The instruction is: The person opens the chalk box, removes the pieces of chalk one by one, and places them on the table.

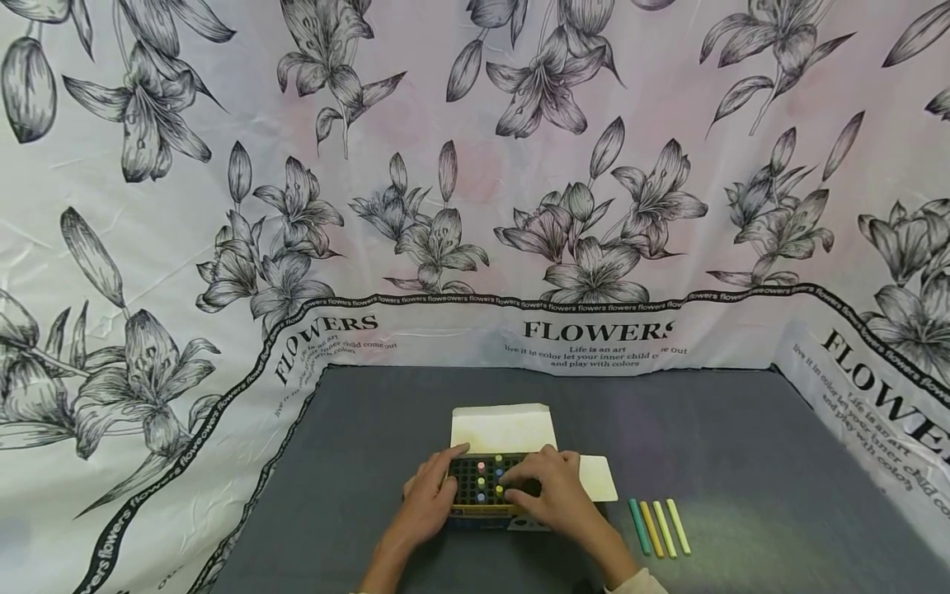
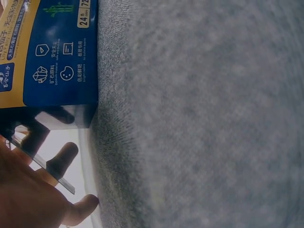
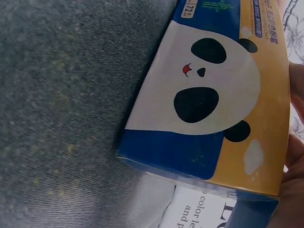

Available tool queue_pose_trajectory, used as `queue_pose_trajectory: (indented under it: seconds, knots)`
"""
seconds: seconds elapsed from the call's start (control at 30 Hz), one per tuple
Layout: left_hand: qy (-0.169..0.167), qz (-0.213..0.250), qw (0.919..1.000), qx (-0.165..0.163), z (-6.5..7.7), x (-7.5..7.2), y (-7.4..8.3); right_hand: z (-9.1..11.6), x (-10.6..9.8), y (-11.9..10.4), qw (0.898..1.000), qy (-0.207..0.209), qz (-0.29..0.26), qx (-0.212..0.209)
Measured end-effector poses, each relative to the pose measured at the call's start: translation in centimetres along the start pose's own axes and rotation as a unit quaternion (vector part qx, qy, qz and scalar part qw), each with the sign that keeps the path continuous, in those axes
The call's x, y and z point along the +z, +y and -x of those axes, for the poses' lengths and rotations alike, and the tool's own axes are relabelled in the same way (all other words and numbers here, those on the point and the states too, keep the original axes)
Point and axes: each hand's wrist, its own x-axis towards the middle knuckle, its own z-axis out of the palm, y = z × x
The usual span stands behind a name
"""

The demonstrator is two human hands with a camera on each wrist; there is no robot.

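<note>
A chalk box (image 1: 482, 511), blue and yellow with a panda on its front, stands with its lid (image 1: 500, 429) folded back. Its black grid holds several chalk sticks, among them a pink one (image 1: 481, 468) and a blue one (image 1: 481, 497). My left hand (image 1: 426, 499) rests against the box's left end, index finger reaching the far corner; the left wrist view shows the other fingers loosely extended by a side flap (image 2: 57, 178). Over the grid, my right hand (image 1: 552, 487) pinches the top of a yellow chalk stick (image 1: 500, 491) with thumb and index finger.
Several chalk sticks lie side by side on the grey cloth to the right of the box: a green one (image 1: 639, 526), an orange one (image 1: 651, 529) and pale yellow ones (image 1: 679, 526). The right side flap (image 1: 597, 478) sticks out. A flower-printed curtain (image 1: 445, 334) hangs behind.
</note>
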Motion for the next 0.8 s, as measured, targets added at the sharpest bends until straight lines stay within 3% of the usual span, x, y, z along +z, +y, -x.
queue_pose_trajectory:
  seconds: [0.4, 0.8]
  knots:
    - [0.002, 0.009, 1.0000, -0.003, -0.1, 0.3, -0.1, -1.3, -0.3, -0.5, 0.996, -0.078, 0.000, 0.038]
    - [0.004, 0.005, 1.0000, 0.001, -0.1, 0.2, -0.1, -1.3, -0.1, -0.4, 0.996, -0.076, -0.004, 0.040]
